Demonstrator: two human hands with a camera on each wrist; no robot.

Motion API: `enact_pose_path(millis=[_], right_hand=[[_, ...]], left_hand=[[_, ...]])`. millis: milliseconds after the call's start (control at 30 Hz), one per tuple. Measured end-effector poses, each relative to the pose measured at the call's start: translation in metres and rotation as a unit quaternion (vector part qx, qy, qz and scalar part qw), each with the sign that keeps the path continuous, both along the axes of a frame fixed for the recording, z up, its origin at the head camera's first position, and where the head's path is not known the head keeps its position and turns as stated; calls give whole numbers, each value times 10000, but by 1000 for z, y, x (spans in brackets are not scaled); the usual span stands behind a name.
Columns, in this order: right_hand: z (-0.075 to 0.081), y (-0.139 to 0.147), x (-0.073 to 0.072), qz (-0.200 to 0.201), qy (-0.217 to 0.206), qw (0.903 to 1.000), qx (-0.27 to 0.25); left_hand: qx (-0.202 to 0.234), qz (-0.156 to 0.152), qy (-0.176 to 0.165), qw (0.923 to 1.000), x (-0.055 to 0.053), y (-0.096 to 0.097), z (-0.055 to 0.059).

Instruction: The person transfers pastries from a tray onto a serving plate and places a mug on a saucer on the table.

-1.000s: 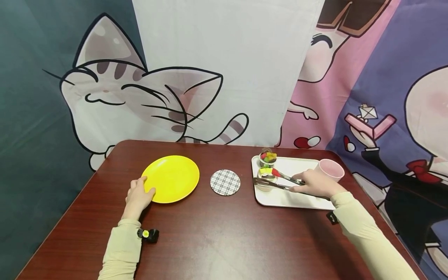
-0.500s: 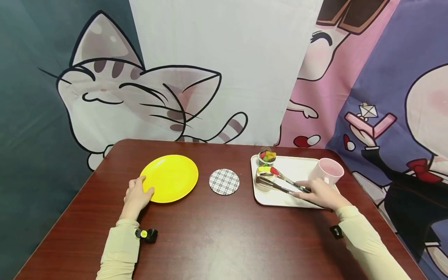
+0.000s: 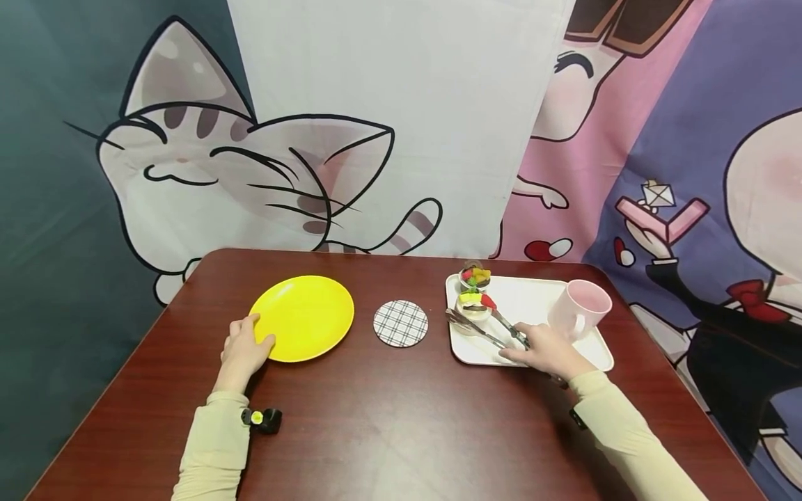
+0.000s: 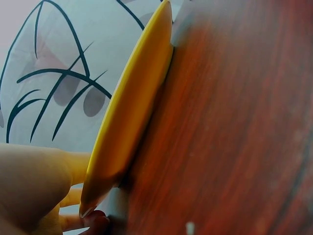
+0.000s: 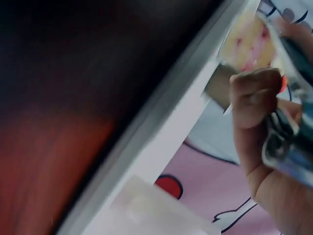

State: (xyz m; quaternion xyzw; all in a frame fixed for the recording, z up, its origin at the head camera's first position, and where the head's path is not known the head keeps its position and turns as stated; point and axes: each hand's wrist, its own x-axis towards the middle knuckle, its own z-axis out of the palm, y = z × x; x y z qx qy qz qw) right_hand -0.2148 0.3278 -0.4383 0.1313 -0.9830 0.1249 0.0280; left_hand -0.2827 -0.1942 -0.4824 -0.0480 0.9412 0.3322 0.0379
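Note:
At the left, the left hand holds the near-left rim of a yellow plate. Its thumb lies at the rim, and fingers curl round the edge in the left wrist view. Over the white tray, the right hand grips metal tongs. The tongs' two arms spread on either side of a small dessert cup with yellow and red topping. In the right wrist view the tongs' handle lies in the curled fingers, and the cup's pink-spotted side shows beyond; this view is blurred.
A second dessert cup with colourful fruit topping stands behind the first, at the tray's back left corner. At the tray's right end is a pink mug. Between plate and tray lies a round checked coaster on the brown table.
My right hand has shifted left and toward the tray's front edge, swinging the tongs round the dessert cup. More of the pink mug now shows. The left hand stays at the plate.

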Motion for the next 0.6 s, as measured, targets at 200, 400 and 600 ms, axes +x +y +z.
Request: enact_pose_path(millis=[200, 400, 600], right_hand=[[-7, -6, 13, -22, 375, 9992, -145], [-15, -3, 20, -86, 625, 9974, -341], [-16, -1, 21, -48, 707, 9967, -384]], left_hand=[[-19, 35, 13, 10000, 0, 1, 3], [-10, 19, 13, 10000, -1, 0, 4], [-3, 9, -15, 10000, 1, 1, 2]])
